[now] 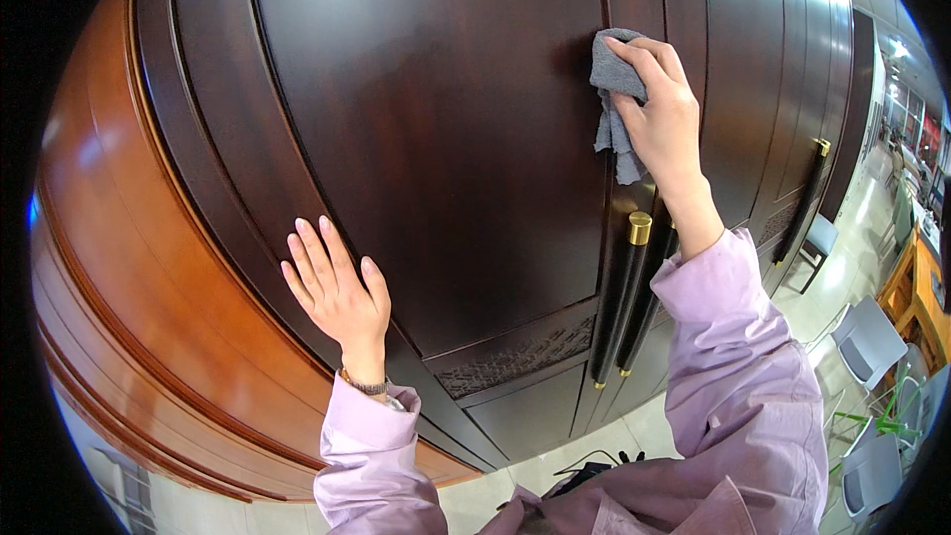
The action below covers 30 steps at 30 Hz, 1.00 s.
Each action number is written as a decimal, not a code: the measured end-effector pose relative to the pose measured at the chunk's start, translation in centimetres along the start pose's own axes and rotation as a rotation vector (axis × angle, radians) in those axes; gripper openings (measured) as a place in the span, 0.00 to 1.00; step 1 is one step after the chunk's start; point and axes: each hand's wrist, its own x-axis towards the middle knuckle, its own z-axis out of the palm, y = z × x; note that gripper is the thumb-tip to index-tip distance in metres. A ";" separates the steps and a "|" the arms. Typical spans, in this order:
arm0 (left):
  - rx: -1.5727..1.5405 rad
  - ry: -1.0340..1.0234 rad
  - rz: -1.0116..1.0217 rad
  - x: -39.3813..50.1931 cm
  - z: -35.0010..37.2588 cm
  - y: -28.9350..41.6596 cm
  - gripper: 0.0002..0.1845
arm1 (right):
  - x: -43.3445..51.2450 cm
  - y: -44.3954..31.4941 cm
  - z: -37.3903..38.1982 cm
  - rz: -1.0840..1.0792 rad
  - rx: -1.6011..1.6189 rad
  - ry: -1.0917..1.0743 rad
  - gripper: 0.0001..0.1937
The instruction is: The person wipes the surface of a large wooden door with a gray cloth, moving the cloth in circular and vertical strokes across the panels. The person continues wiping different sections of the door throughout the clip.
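My right hand (pixel 661 108) grips a folded grey cloth (pixel 618 70) against the right edge of a dark wooden wardrobe door (pixel 446 141). A loose end of the cloth hangs below my fingers. Lower down on that door is a long black handle with brass ends (pixel 624 290), with a second such handle beside it, partly behind my sleeve. My left hand (pixel 338 290) lies with fingers spread at the door's left frame, back towards me and nothing in it. A woven-pattern strip (pixel 520 357) crosses the lower part of the door.
An orange-brown wooden panel (pixel 186 297) adjoins on the left. Further right, another black handle (pixel 802 200) sits on the dark cabinet front. Grey chairs (pixel 869 342), a wooden table (pixel 910 267) and a green plant (pixel 884 420) stand on the tiled floor (pixel 631 427) at right.
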 end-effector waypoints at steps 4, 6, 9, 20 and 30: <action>0.011 0.032 0.021 0.0 -0.1 -0.2 0.29 | -0.1 -0.3 0.6 -0.010 -0.019 0.069 0.21; 0.018 0.052 0.025 0.1 0.1 -0.1 0.29 | -1.1 -0.1 0.9 -0.004 -0.032 0.082 0.21; 0.030 0.063 0.025 0.1 0.0 -0.3 0.29 | -3.7 -0.5 1.1 0.017 -0.024 0.076 0.22; 0.035 0.103 0.043 0.0 0.7 0.0 0.28 | -16.8 -2.9 -1.6 0.021 -0.302 -0.347 0.22; 0.029 0.092 0.040 0.1 0.6 0.2 0.28 | -24.4 -2.1 -3.1 0.118 -0.111 -0.600 0.24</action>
